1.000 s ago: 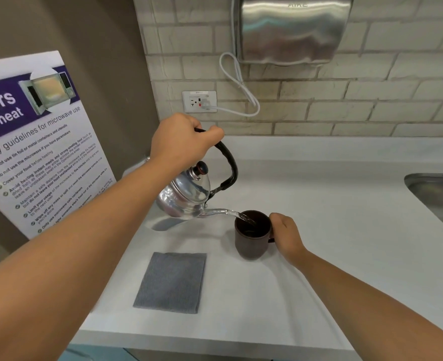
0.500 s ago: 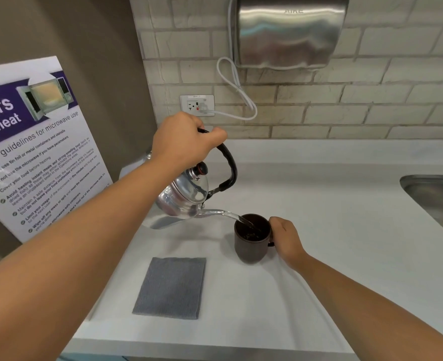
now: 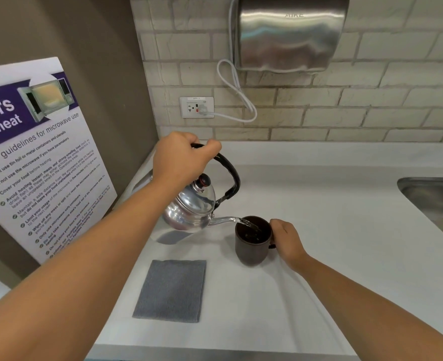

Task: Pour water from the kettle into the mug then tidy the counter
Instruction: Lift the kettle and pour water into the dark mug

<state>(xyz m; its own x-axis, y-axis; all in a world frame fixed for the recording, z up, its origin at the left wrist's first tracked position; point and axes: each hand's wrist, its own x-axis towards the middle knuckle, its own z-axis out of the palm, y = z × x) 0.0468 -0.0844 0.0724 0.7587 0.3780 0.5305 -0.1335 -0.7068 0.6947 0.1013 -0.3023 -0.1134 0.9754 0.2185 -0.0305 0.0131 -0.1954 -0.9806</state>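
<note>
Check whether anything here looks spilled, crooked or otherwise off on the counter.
Nothing stands out. The water from the kettle lands inside the mug, and no puddle shows on the counter. The grey cloth lies flat and dry-looking. The left hand holds the kettle handle, and the right hand steadies the mug.

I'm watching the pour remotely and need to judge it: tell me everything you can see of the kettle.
The kettle is small, shiny metal, with a domed lid, dark knob and black arched handle. The left hand grips the handle top and holds it tilted above the counter. Its thin spout points right, streaming water into the dark mug, which the right hand steadies.
</note>
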